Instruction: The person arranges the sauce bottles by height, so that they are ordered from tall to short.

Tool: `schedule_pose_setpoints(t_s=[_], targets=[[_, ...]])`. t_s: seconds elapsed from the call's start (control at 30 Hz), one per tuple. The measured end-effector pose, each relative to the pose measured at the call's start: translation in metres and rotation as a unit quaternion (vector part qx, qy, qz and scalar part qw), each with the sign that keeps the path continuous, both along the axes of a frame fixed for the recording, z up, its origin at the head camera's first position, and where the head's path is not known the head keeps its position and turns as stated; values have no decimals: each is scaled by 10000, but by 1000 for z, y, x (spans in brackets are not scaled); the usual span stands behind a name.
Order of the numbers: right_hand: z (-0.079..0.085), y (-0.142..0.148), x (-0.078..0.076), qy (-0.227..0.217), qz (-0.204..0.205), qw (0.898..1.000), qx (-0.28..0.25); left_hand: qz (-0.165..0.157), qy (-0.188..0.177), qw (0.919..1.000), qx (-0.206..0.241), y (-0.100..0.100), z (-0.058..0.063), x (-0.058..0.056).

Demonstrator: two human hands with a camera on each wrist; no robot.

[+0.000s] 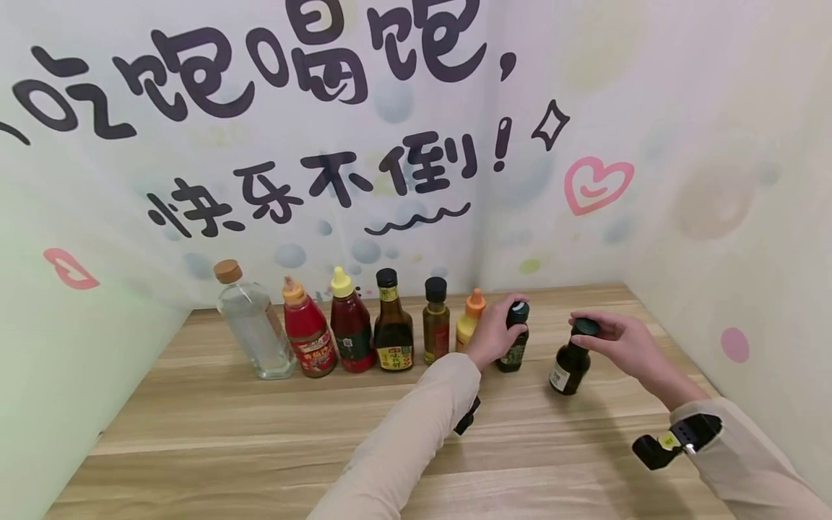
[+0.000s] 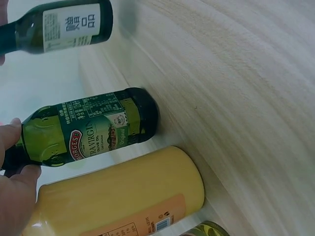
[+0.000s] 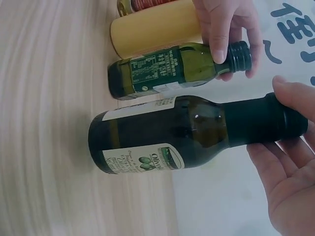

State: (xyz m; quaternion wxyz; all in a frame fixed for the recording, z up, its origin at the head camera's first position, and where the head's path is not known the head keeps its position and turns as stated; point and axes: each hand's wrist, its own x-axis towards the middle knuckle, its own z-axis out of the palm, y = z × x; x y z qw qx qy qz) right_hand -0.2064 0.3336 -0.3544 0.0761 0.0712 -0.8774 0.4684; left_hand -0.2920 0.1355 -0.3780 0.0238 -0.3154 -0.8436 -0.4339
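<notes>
My left hand (image 1: 497, 334) grips the neck of a green olive oil bottle (image 2: 93, 129) with a dark cap; it stands at the right end of the bottle row. To its right, my right hand (image 1: 624, 345) pinches the dark green cap of a darker olive oil bottle (image 3: 152, 135) with a pale label. That bottle leans slightly in the head view, and its base seems just off the table. Left of my left hand is a yellow squeeze bottle (image 2: 123, 189) with an orange tip, partly covered by the hand in the head view.
Further left along the wooden table (image 1: 260, 448) stand a small oil bottle (image 1: 436, 321), a brown sauce bottle (image 1: 393, 325), two red sauce bottles, one a ketchup-like bottle (image 1: 308, 332), and a clear bottle (image 1: 253, 325). A printed cloth (image 1: 422, 217) hangs behind; a pale wall (image 1: 747, 253) borders the right.
</notes>
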Motion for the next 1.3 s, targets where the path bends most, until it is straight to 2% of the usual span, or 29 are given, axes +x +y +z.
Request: schedule_pose_setpoints(t_s=[0.17, 0.6, 0.93, 1.3], targets=[[2, -6, -12, -114, -9, 9999, -4, 35, -30, 10000, -1, -1, 1, 0], [-10, -12, -37, 14, -207, 9997, -130, 30, -28, 10000, -70, -2, 2, -1], [-17, -18, -47, 36, -263, 9995, -179, -69, -108, 9999, 65, -2, 2, 0], [-22, -18, -50, 73, -230, 9994, -239, -39, -29, 10000, 33, -1, 1, -1]])
